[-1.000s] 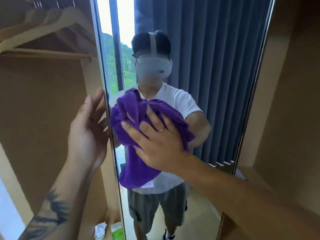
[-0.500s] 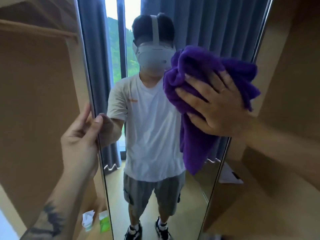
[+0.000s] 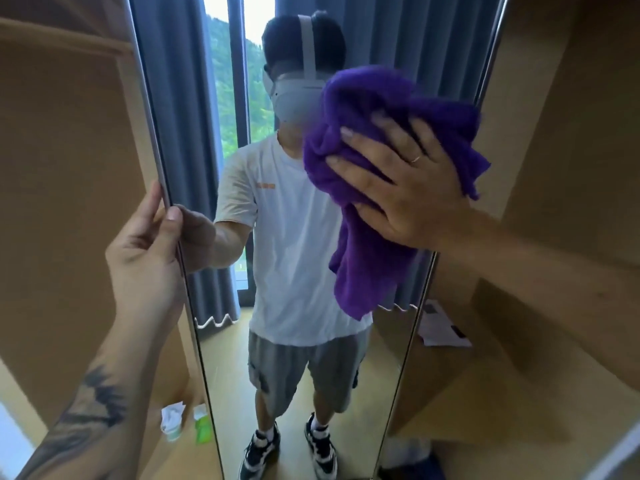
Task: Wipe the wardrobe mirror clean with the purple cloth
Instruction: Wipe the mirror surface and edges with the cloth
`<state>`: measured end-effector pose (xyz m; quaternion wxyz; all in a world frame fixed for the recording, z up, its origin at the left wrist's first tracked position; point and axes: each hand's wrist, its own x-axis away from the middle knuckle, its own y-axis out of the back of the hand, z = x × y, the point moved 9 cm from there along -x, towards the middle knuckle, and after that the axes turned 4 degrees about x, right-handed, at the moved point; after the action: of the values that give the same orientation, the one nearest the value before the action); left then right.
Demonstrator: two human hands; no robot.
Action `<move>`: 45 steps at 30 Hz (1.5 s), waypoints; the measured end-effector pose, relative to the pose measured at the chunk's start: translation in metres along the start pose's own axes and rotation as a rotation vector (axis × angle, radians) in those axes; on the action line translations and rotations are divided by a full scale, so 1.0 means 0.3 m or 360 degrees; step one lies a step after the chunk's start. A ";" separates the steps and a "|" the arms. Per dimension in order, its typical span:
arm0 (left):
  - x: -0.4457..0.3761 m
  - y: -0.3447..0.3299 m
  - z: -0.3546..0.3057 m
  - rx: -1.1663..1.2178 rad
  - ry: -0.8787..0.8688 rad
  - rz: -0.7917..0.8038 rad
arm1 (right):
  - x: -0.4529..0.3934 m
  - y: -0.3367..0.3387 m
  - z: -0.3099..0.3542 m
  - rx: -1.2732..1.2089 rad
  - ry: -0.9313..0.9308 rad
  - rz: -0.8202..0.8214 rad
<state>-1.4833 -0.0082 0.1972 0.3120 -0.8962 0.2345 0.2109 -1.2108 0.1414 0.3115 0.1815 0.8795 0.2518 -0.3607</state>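
Over the last second my right hand has carried the purple cloth from the left-centre of the wardrobe mirror up to its upper right, next to the right frame edge; in the last half second it has drifted only slightly. I judge the wipe to be mid-pass, with the lower glass yet to be covered. My right fingers lie spread and nearly straight, pressing the bunched cloth flat against the glass. My left hand still pinches the mirror's left edge, thumb on the glass face, steadying the panel. The cloth is thick, crumpled, with a loose tail hanging below my palm.
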 end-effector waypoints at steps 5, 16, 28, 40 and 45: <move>0.003 -0.004 0.004 -0.0018 -0.0052 0.0016 | 0.276 -0.063 0.422 -0.0194 0.0380 0.0081; 0.018 0.015 0.000 -0.0010 -0.0036 0.0001 | 0.056 0.002 0.163 -0.0221 -0.0118 -0.0167; 0.055 0.031 -0.019 -0.0192 -0.0091 -0.0056 | 0.099 -0.007 0.115 -0.0133 0.0110 -0.0142; 0.068 0.019 -0.011 -0.0064 0.0076 -0.0086 | 0.036 -0.030 0.329 -0.0262 0.0415 -0.0121; 0.084 0.018 -0.003 0.0042 0.0139 -0.0034 | 0.092 -0.024 0.481 -0.0307 0.0239 -0.0143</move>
<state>-1.4659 -0.0198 0.1821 0.3156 -0.9028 0.2410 0.1653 -1.2763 0.0835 0.1931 0.2297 0.8703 0.3374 -0.2756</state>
